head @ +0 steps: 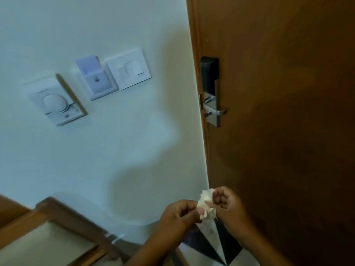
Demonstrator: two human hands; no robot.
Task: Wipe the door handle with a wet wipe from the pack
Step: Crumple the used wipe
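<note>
Both the left hand [177,213] and the right hand [225,201] pinch the crumpled wipe [205,203] well below the handle [216,112], so I judge the next move is lifting it there.

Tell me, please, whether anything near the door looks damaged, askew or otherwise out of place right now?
Nothing stands out. The door handle sits level on its lock plate, the wall switches and card holder look intact, and the wet wipe is merely bunched between the left hand and right hand.
</note>
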